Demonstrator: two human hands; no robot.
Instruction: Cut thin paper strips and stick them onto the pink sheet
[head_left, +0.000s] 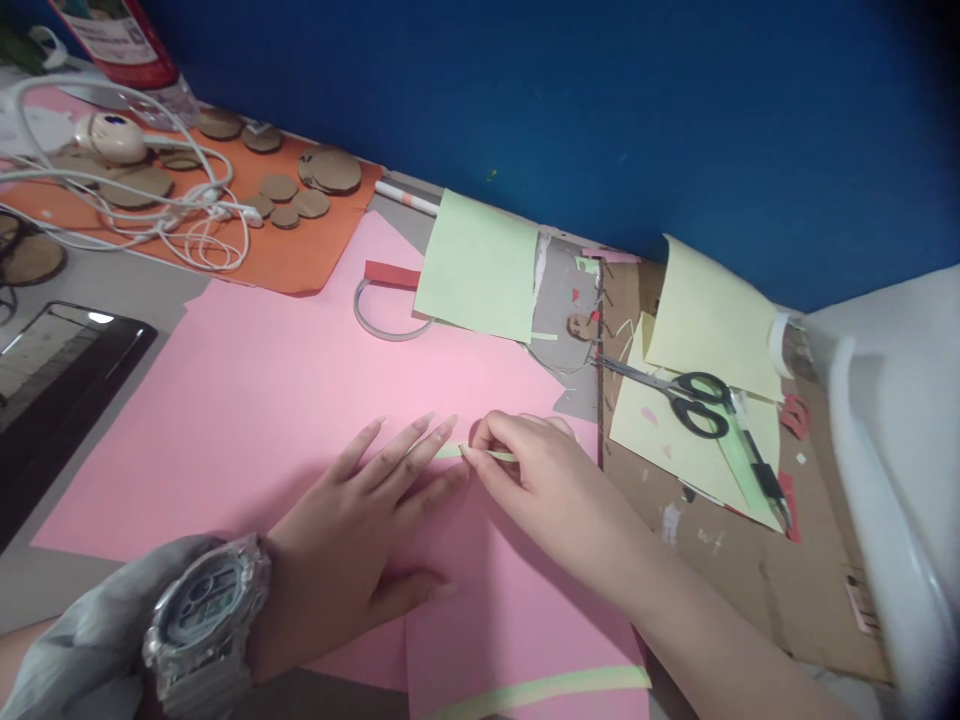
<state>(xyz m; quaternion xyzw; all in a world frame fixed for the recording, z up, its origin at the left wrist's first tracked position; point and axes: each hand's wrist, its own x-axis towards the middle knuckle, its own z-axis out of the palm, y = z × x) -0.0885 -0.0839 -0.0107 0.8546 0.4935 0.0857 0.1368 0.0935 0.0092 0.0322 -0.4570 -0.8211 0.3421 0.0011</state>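
Pink paper covers the middle of the table. Flat on it lies my left hand, fingers spread, with its fingertips over a thin pale green strip. My right hand is closed, thumb and index finger pinching that strip just right of the left fingertips. Nearer to me, a wider yellow-green strip runs along the lower part of a pink sheet. A watch is on my left wrist.
Scissors and a black pen lie on yellow paper at the right, over cardboard. Green paper stands behind. White cables and cardboard discs rest on orange paper. A black device lies left.
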